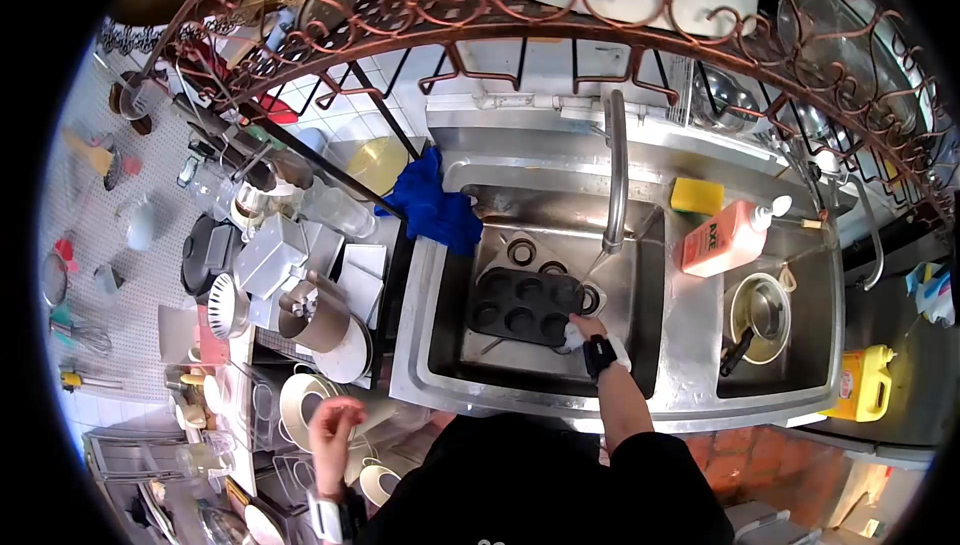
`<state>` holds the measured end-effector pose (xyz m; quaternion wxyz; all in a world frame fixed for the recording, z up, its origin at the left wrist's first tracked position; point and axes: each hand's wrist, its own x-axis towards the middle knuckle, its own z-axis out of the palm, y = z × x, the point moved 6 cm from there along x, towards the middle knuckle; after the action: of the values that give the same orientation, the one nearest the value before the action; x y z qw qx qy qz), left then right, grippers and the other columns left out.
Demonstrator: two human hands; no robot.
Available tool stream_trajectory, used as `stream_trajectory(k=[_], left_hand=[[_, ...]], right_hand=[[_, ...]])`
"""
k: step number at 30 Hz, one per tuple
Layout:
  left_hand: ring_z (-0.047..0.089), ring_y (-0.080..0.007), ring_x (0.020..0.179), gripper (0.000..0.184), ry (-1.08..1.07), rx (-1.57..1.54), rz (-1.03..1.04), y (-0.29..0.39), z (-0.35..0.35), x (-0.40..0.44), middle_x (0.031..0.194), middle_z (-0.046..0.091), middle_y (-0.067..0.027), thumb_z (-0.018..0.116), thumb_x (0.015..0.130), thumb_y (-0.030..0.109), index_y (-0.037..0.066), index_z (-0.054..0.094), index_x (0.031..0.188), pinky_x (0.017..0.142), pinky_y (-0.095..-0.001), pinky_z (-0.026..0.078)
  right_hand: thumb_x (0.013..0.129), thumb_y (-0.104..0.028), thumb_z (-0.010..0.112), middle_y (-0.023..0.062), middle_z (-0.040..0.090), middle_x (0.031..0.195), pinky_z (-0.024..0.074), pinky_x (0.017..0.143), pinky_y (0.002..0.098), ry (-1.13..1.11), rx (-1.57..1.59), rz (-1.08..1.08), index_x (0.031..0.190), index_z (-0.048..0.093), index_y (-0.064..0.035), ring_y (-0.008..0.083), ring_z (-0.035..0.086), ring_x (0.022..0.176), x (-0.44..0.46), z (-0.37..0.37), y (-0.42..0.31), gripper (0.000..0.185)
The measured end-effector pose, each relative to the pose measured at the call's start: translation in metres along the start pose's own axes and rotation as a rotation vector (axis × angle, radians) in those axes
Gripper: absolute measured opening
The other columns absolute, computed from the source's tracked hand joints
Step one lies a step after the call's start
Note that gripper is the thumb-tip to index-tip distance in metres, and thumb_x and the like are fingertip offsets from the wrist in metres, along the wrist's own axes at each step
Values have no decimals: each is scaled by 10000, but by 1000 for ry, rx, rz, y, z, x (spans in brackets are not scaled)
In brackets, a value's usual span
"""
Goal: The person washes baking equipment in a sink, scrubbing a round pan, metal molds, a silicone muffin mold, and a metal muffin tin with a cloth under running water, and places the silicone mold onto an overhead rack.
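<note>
Work at a double sink (692, 340), as it appears to an onlooker in the room. A dark muffin tin (525, 307), its cups facing up, lies in the larger basin, below and slightly to the left of the mouth of the curved tap (617, 180). The person's right hand (588, 330) touches the tin at its near right corner, beside a small patch of white; whether the fingers are clamped on the rim, and whether the white is cloth or foam, cannot be told. The left hand (336, 427) is raised well apart from the sink, near the stacked pots (300, 410), with fingers loosely parted and nothing visible in the grasp. Behind the tin shows a pale piece with dark rings (520, 251), partly covered. The stage reached appears to be midway: the tin has been brought into the basin and is being handled there, but has not been set aside. The pale piece, and the pot (766, 310) in the smaller basin, seem to be left over. A yellow sponge (697, 196) and a pink bottle (722, 241) stand unheld between the basins; a blue cloth (432, 207) hangs over the far left corner.
</note>
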<state>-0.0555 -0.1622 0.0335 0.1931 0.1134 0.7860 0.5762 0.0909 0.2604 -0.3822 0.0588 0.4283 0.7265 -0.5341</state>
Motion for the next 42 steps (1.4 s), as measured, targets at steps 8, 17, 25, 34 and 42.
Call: stream_trajectory(k=[8, 17, 25, 34, 42], left_hand=[[527, -184, 1015, 347, -385, -214, -257, -60, 106, 66, 1120, 510, -91, 526, 875, 218, 59, 442, 1171, 835, -323, 425], [488, -231, 1100, 473, -822, -846, -648, -88, 243, 121, 1208, 490, -117, 496, 891, 332, 55, 391, 1260, 927, -424, 402], [544, -199, 1020, 370, -696, -897, -449, -69, 291, 121, 1124, 544, -76, 537, 884, 180, 58, 425, 1214, 838, -377, 470], [494, -171, 1063, 535, -653, -855, -466, -54, 315, 119, 1185, 499, -79, 382, 912, 454, 34, 397, 1242, 889, -317, 407], [507, -147, 1004, 549, -616, -719, -322, -74, 312, 134, 1129, 524, -80, 449, 898, 443, -4, 431, 1216, 868, -270, 400]], right_hand=[[792, -223, 590, 60, 613, 724, 488, 582, 330, -92, 845, 182, 863, 602, -64, 198, 603, 634, -39, -59, -57, 175], [848, -221, 546, 65, 627, 849, 472, 623, 287, -225, 1084, -10, 1046, 566, 6, 153, 585, 677, -148, -138, -138, 302], [893, -216, 480, 58, 620, 761, 458, 657, 276, 847, 434, -452, 891, 598, 6, 129, 569, 723, -165, -218, -180, 252], [698, 20, 617, 164, 588, 903, 462, 741, 373, 588, -95, -720, 987, 544, -44, 353, 575, 829, -148, -86, -305, 304], [687, -78, 597, 142, 591, 843, 470, 725, 385, 485, -831, -569, 825, 591, -64, 309, 585, 825, -155, -107, -313, 138]])
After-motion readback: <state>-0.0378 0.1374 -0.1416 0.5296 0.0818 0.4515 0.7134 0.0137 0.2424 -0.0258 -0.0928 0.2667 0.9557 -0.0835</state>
